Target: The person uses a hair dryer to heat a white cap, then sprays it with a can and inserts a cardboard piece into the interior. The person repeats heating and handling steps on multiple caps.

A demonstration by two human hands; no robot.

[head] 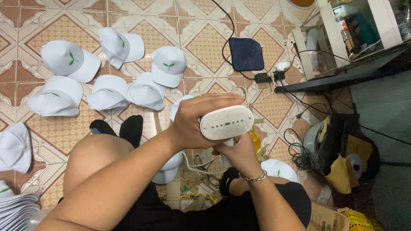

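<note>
White oval plastic steamer head is gripped by left hand, steadied underneath by right hand; trailing white cord could likely snag and jerk it.

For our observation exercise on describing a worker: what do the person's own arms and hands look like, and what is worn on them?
Both forearms are bare, no sleeves or gloves. The right hand has a silver chain bracelet at the wrist. The left hand wears nothing visible.

Head camera looking straight down, close over the lap

It is facing the tiled floor, sitting nearest the person's arms and knees, with the floor stretching farther off toward the frame's top.
</note>
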